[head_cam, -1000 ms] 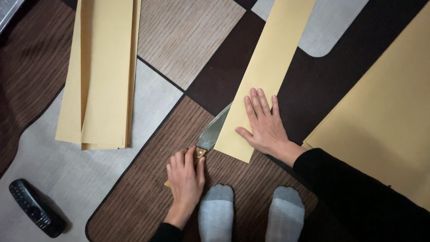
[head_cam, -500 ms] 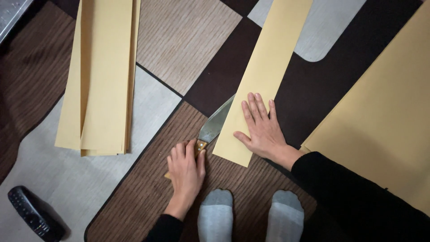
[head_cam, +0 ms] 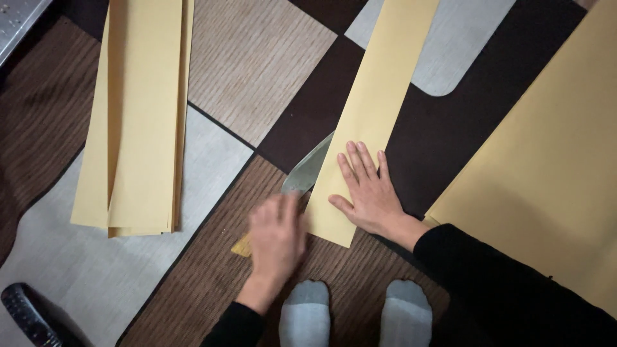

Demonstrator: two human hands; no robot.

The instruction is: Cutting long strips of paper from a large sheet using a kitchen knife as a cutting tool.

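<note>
Bare rug [head_cam: 257,71] lies between paper stack [head_cam: 138,122] and strip [head_cam: 373,115].

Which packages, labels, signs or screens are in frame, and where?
No packages, labels, signs or screens show.
Nearest candidate: a dark handheld device, bottom-left corner on the floor, long, black, studded with small buttons; no lit screen visible.
Otherwise only plain yellow paper: a stack of strips at upper left, one strip under the right hand, a big sheet at right.
</note>
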